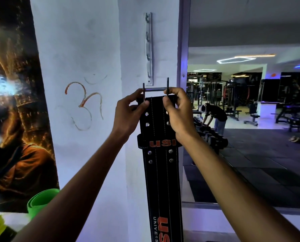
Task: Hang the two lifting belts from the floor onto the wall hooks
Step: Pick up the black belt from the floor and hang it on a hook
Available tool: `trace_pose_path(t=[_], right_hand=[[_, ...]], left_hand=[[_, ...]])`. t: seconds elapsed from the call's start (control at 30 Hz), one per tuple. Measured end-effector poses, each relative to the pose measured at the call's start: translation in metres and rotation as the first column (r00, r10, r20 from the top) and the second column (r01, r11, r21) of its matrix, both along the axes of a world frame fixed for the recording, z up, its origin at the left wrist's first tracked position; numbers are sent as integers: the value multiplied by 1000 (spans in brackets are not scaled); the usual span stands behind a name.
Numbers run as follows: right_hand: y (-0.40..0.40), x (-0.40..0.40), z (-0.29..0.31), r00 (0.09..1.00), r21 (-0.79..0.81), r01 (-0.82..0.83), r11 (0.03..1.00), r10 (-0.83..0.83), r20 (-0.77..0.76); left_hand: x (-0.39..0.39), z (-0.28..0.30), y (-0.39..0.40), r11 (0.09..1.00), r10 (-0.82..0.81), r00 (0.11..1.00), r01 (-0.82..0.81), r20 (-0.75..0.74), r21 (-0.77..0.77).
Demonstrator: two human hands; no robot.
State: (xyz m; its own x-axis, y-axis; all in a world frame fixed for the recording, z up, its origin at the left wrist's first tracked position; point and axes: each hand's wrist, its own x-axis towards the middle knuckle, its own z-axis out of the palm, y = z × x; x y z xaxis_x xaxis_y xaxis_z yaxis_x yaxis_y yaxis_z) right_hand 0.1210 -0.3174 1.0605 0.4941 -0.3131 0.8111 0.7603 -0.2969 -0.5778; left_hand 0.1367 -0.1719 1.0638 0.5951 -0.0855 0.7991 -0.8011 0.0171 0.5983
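Forearms raise belt (160,172) before white wall (86,49).

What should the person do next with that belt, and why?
Probably lift the belt a little, so its buckle catches the lowest hook of the hook rack. Left hand and right hand hold the buckle just below the rack, not yet on any hook.

Dim bluish light, wide-angle edge bending, slightly soft focus.
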Motion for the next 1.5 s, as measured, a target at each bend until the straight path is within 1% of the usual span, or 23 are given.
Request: trace_pose_path(t=[0.17,0.23,0.33,0.4,0.47,0.57,0.9,1.07,1.17,1.3,1.4,1.5], right_hand=[[-1,68,10,998,-12,53,999,-54,-16],[-1,92,17,997,-7,73,997,-73,-7],[-4,120,26,996,1,83,997,-83,7],[-7,141,33,995,13,94,995,-94,23],[-8,159,39,994,17,108,994,-108,27],[-10,182,46,992,14,114,993,-115,47],[-31,231,70,993,22,63,998,-65,102],[-38,245,62,997,16,39,999,-40,73],[-38,250,48,995,-18,76,997,-75,59],[-31,246,50,983,-56,157,986,-150,109],[-30,241,56,985,45,151,988,-154,81],[-32,241,63,989,139,130,982,-138,47]], left_hand=[[86,10,-2,994,-74,992,66,-105,-84],[115,17,-6,991,-86,989,73,-120,-111],[145,27,-13,986,-95,991,81,-93,-144],[163,33,-17,989,-98,993,89,-68,-120],[183,38,-22,992,-65,997,60,-44,-113],[202,44,-27,987,-18,1000,21,16,-162],[247,65,-41,987,17,995,-1,100,-163],[260,55,-46,984,20,997,-7,75,-180],[266,40,-48,983,16,999,-7,48,-183],[264,41,-46,971,-21,1000,23,8,-238],[261,42,-43,963,-48,998,37,-38,-265],[262,41,-40,962,-40,997,22,-62,-272]])
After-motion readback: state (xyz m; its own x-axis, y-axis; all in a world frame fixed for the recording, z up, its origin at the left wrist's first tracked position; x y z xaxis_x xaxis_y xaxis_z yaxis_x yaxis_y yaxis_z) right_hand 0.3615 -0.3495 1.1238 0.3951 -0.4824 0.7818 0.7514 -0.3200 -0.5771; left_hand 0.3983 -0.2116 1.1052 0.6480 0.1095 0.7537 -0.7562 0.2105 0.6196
